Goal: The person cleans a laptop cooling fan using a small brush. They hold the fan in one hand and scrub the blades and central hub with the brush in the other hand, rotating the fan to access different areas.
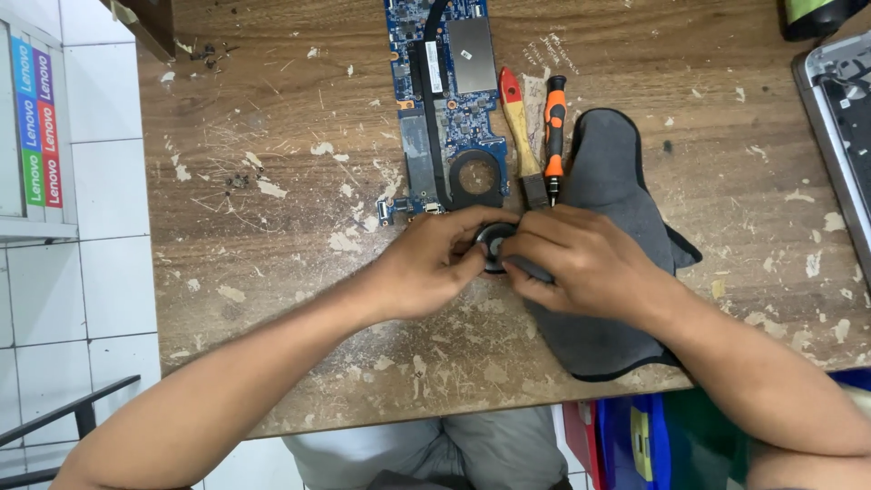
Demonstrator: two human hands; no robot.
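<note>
A small round black fan (494,243) sits between both hands at the middle of the worn wooden table (272,227). My left hand (434,263) grips it from the left, fingers curled over its rim. My right hand (573,259) holds it from the right, resting on a dark grey cloth (617,181). Just beyond the hands lies a blue laptop circuit board (445,100) with a round cut-out. Beside the board lie a brush with a red and wooden handle (519,127) and an orange and black screwdriver (554,122).
Part of an opened laptop case (839,118) lies at the right edge, with a dark object (817,14) at the top right. Small screws (238,181) lie on the table's left part. White floor tiles and a box (36,127) are to the left. Coloured bins (635,436) stand under the table.
</note>
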